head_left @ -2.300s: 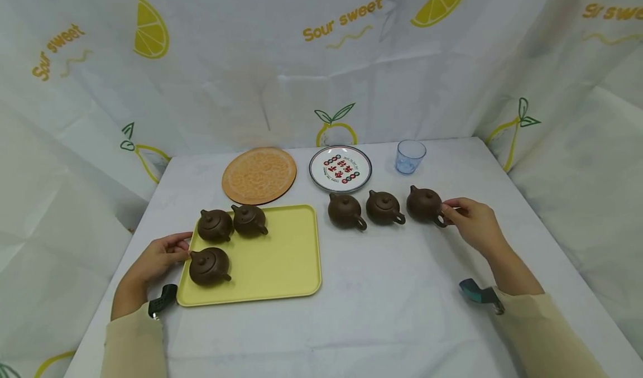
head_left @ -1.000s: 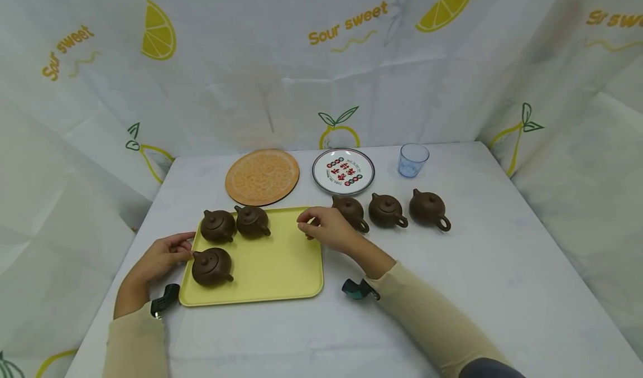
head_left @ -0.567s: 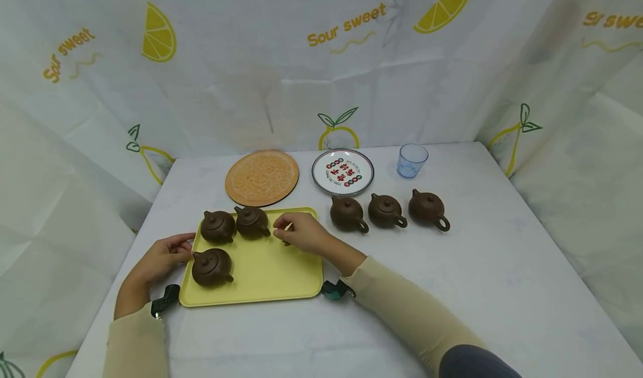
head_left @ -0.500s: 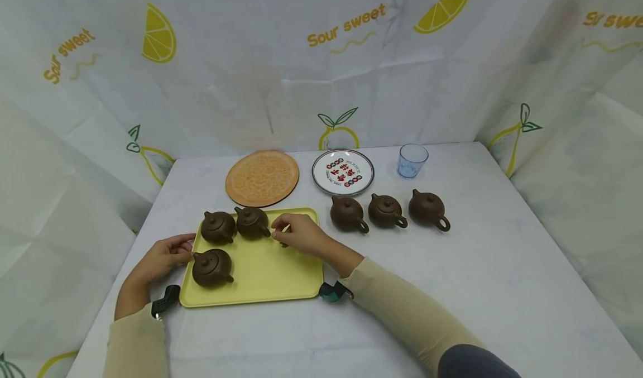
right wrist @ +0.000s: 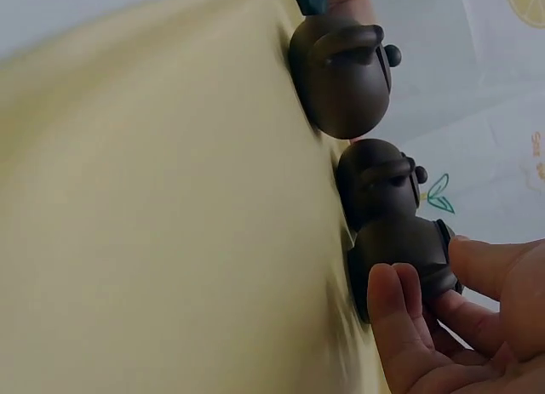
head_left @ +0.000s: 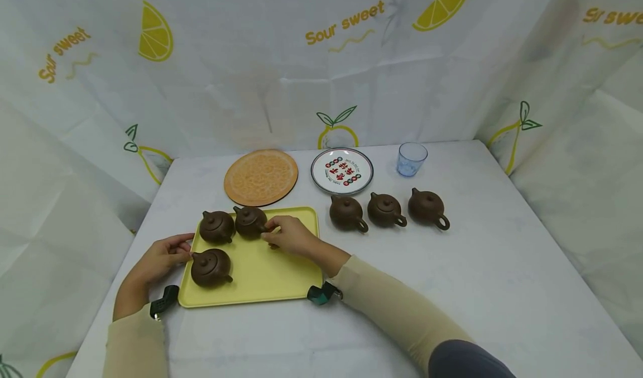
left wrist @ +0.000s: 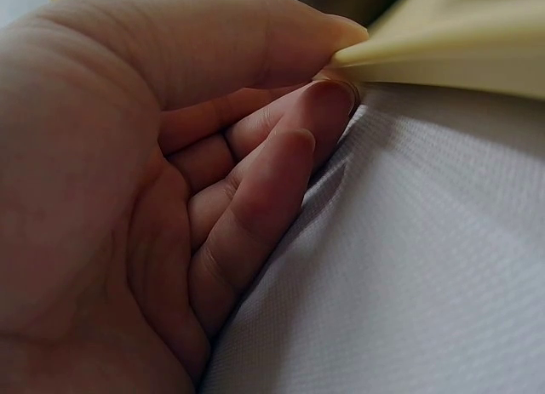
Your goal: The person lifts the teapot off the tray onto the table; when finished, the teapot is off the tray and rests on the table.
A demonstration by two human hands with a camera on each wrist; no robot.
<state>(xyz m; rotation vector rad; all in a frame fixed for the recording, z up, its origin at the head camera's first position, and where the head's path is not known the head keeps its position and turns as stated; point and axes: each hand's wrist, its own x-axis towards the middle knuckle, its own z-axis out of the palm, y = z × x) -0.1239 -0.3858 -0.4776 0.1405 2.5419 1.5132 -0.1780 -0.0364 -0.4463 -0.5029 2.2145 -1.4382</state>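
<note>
Three dark brown teapots sit on a yellow tray at the left of the table. My right hand is at the back right one, a teapot, pinching it at its handle side between thumb and fingers, as the right wrist view shows. Beside it to the left stands another teapot; the third teapot is at the tray's front left. At the tray's left edge my left hand pinches the rim, thumb on top and fingers curled below it, against the cloth.
Right of the tray stand three more brown teapots in a row: one teapot, a middle teapot and a right teapot. Behind are a round orange-brown mat, a patterned white plate and a blue glass. Printed white cloth rises behind.
My right hand has let go of the rightmost teapot in the row and moved left across the tray to the back right teapot there. The left hand has stayed at the tray's rim.
</note>
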